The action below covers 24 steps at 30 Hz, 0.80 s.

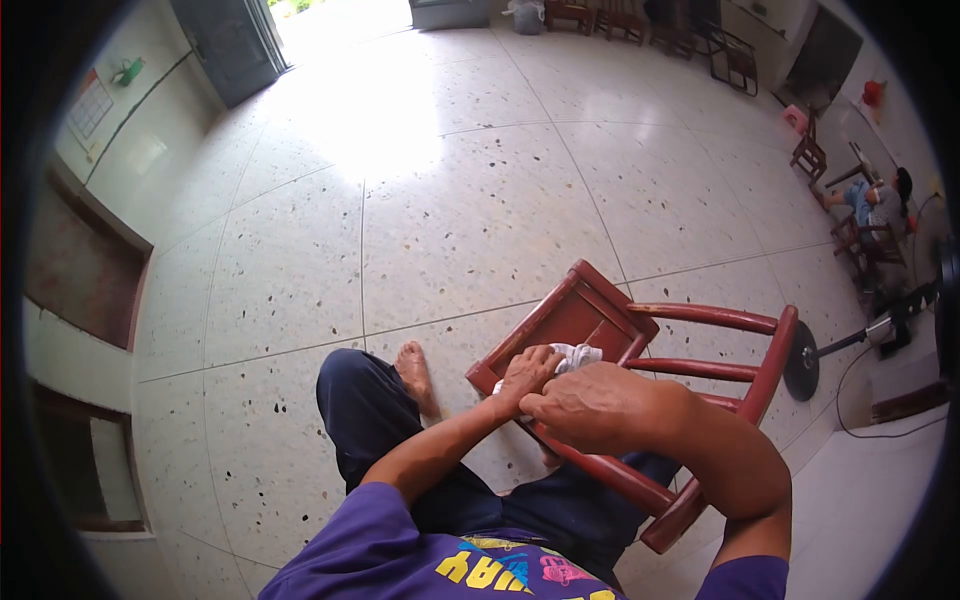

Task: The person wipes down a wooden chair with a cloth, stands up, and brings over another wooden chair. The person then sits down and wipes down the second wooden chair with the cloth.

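A red wooden chair (590, 300) lies tipped over at my knees, its seat panel towards the middle of the view and its slatted back reaching right. My left hand (530, 375) is at the seat's near side, its fingers curled over a bunched white cloth (578, 354). Crossing close in front is my right hand (590, 405), closed in a fist beside the left one. Its palm side faces away, so I cannot make out what it holds. Part of the seat frame is hidden under both hands and the right forearm.
A black round base (802, 360) with a metal pole stands just right of the chair, a cable trailing near it. Farther right a person (878, 205) sits on a chair. Wooden chairs (620, 22) line the far wall, and a doorway (340, 25) is bright.
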Motion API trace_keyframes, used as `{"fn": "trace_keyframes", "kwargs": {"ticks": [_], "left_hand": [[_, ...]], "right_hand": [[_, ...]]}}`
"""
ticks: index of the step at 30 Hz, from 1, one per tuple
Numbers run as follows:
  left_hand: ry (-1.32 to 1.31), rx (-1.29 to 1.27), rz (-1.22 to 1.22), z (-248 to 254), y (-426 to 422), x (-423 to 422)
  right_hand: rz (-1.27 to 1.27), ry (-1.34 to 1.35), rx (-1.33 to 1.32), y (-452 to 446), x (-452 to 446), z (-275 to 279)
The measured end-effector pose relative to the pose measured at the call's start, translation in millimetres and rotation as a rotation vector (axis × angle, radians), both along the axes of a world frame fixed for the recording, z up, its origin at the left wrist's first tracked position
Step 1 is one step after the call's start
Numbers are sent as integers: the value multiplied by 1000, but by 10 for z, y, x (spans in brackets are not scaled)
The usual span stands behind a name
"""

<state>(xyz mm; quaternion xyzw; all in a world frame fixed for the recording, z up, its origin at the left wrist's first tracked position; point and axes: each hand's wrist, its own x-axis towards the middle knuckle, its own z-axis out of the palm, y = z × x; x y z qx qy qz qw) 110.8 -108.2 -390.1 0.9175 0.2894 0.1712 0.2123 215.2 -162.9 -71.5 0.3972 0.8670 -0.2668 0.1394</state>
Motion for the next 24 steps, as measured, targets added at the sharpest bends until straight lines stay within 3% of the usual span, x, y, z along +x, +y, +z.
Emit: {"fn": "trace_keyframes", "kwargs": {"ticks": [24], "left_hand": [[-65, -90, -31, -28, 20, -44]], "right_hand": [[-33, -4, 26, 5, 3, -92]]}}
